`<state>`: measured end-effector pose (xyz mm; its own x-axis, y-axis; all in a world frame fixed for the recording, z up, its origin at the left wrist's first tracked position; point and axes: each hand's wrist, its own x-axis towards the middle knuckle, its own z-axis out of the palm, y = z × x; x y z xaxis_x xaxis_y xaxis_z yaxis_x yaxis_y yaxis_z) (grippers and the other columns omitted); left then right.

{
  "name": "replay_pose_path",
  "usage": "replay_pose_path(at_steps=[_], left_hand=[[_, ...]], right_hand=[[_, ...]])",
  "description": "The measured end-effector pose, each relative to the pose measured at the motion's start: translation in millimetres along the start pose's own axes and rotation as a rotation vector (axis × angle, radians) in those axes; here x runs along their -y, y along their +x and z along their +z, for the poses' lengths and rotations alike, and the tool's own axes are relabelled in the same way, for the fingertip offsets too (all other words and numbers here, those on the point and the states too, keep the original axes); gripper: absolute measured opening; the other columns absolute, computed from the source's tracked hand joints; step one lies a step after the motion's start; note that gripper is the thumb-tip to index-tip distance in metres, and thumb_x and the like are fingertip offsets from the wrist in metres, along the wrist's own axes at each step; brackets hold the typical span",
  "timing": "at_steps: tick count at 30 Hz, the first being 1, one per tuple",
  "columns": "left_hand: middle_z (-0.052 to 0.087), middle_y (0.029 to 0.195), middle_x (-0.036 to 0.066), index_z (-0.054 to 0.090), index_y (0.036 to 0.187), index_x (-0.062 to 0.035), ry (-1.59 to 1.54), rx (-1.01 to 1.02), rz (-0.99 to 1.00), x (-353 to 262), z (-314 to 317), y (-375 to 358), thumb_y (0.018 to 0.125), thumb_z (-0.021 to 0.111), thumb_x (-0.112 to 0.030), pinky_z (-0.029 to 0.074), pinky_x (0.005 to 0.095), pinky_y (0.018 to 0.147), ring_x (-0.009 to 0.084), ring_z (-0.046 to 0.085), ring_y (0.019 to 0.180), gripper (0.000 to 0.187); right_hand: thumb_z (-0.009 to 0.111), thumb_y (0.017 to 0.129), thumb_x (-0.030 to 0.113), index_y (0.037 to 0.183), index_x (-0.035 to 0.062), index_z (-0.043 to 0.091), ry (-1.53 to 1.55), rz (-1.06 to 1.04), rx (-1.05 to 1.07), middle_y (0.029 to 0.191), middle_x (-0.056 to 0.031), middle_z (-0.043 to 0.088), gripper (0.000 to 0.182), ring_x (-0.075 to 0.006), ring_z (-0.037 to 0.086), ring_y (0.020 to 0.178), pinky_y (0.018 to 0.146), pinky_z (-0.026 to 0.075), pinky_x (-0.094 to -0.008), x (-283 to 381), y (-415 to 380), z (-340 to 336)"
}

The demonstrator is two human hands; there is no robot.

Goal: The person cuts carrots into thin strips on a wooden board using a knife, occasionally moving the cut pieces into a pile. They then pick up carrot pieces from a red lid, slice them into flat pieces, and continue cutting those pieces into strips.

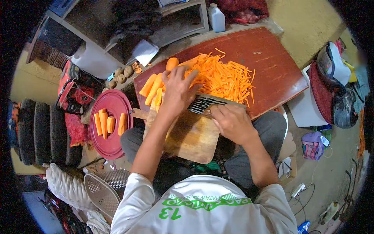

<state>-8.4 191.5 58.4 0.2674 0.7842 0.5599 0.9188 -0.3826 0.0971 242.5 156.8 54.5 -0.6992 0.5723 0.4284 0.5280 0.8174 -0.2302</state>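
A wooden cutting board (191,140) lies across the near edge of a red-brown table (265,58), over my lap. My right hand (233,123) is wrapped round the wooden handle of a wide knife (206,104), whose ridged blade rests at the board's far edge. Beside the blade's left end is my left hand (180,87), fingers bent and spread over the carrots; whether it grips one is hidden. Beyond the blade lies a heap of thin carrot sticks (230,80). Peeled carrot pieces (152,87) sit left of my left hand.
A round red lid (111,146) with several carrot pieces stands left of the table. Brown root vegetables (121,77) and a white jug (216,18) are behind it. A perforated basket (103,191) is at lower left, a white box (306,107) at right.
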Motion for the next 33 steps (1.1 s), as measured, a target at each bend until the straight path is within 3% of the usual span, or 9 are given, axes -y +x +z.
replay_pose_path(at_steps=[3, 4, 6, 11, 15, 21, 26, 29, 33], left_hand=[[0.064, 0.131, 0.015, 0.073, 0.129, -0.0104, -0.14, -0.132, -0.184, 6.4, -6.3, -20.8, 0.086, 0.087, -0.023, 0.037, 0.0508, 0.107, 0.0338, 0.058, 0.124, 0.047], [0.067, 0.126, 0.013, 0.075, 0.126, -0.0084, -0.165, -0.185, -0.258, 13.8, -4.2, -33.2, 0.086, 0.088, -0.019, 0.038, 0.0466, 0.107, 0.0333, 0.061, 0.12, 0.044], [0.068, 0.123, 0.013, 0.077, 0.124, -0.0065, -0.209, -0.128, -0.381, 30.8, -8.9, -59.1, 0.086, 0.088, -0.018, 0.039, 0.045, 0.106, 0.0334, 0.062, 0.119, 0.042], [0.07, 0.123, 0.016, 0.078, 0.122, -0.0021, -0.402, 0.027, -0.617, 41.5, -18.2, -100.3, 0.079, 0.091, -0.02, 0.043, 0.0468, 0.108, 0.0339, 0.063, 0.122, 0.048], [0.068, 0.13, 0.015, 0.075, 0.131, -0.0059, -0.125, 0.137, -0.444, 34.6, -24.5, -94.1, 0.077, 0.091, -0.024, 0.042, 0.0489, 0.11, 0.0352, 0.058, 0.129, 0.059], [0.067, 0.127, 0.015, 0.075, 0.13, -0.0074, -0.141, 0.212, -0.466, 42.2, -19.4, -95.6, 0.075, 0.086, -0.021, 0.04, 0.0492, 0.106, 0.0371, 0.057, 0.123, 0.059], [0.069, 0.108, 0.021, 0.078, 0.12, -0.004, -0.278, 0.113, -0.524, 24.2, -15.3, -97.6, 0.075, 0.082, -0.018, 0.042, 0.0489, 0.102, 0.0393, 0.064, 0.109, 0.047], [0.072, 0.112, 0.022, 0.076, 0.121, -0.0046, -0.19, 0.102, -0.495, 8.4, -22.9, -90.9, 0.075, 0.082, -0.014, 0.053, 0.0479, 0.099, 0.0413, 0.07, 0.101, 0.048], [0.07, 0.108, 0.021, 0.076, 0.122, -0.0061, -0.094, 0.023, -0.417, 4.5, -22.9, -97.7, 0.075, 0.084, -0.015, 0.054, 0.0515, 0.094, 0.0425, 0.067, 0.102, 0.048]], right_hand=[[0.071, 0.091, 0.018, 0.103, 0.0037, 0.067, 0.064, 0.026, 0.071, 0.092, -0.013, 0.071, 0.019, -0.033, 0.074, 0.092, 0.081, 0.06, -0.0449, 3.3, 0.2, -7.2], [0.074, 0.089, 0.018, 0.104, 0.0044, 0.067, 0.098, 0.024, 0.042, 0.091, -0.0129, 0.071, 0.022, -0.0337, 0.073, 0.09, 0.079, 0.059, -0.0458, 2.3, -1.1, -4.9], [0.081, 0.085, 0.018, 0.107, 0.0057, 0.067, 0.168, 0.018, -0.013, 0.09, -0.0127, 0.07, 0.029, -0.0351, 0.072, 0.086, 0.075, 0.058, -0.0477, -0.7, -4.9, 2.7], [0.074, 0.092, 0.021, 0.1, 0.0054, 0.065, 0.135, 0.095, 0.067, 0.093, -0.0155, 0.073, 0.02, -0.0366, 0.075, 0.088, 0.075, 0.06, -0.0494, 1.1, -1.8, 0.9], [0.079, 0.087, 0.018, 0.095, 0.0044, 0.065, 0.159, 0.114, 0.03, 0.087, -0.016, 0.071, 0.022, -0.0381, 0.072, 0.084, 0.072, 0.057, -0.0495, 0.0, -1.5, 8.2], [0.078, 0.087, 0.016, 0.095, 0.0038, 0.065, 0.191, 0.109, 0.07, 0.087, -0.0191, 0.07, 0.02, -0.0414, 0.071, 0.083, 0.072, 0.056, -0.0511, 4.6, 2.9, 9.5], [0.078, 0.087, 0.017, 0.096, 0.0031, 0.065, 0.22, 0.133, 0.094, 0.086, -0.0209, 0.069, 0.021, -0.044, 0.07, 0.082, 0.072, 0.056, -0.0525, 3.5, 4.9, 8.2], [0.078, 0.087, 0.017, 0.096, 0.0025, 0.066, 0.243, 0.135, 0.075, 0.086, -0.0216, 0.07, 0.021, -0.0446, 0.07, 0.083, 0.072, 0.056, -0.0529, 2.4, 5.0, 7.0], [0.077, 0.089, 0.017, 0.097, 0.0022, 0.067, 0.254, 0.146, 0.075, 0.087, -0.0223, 0.07, 0.02, -0.0453, 0.07, 0.084, 0.073, 0.056, -0.0534, 3.9, 4.7, 3.9]])
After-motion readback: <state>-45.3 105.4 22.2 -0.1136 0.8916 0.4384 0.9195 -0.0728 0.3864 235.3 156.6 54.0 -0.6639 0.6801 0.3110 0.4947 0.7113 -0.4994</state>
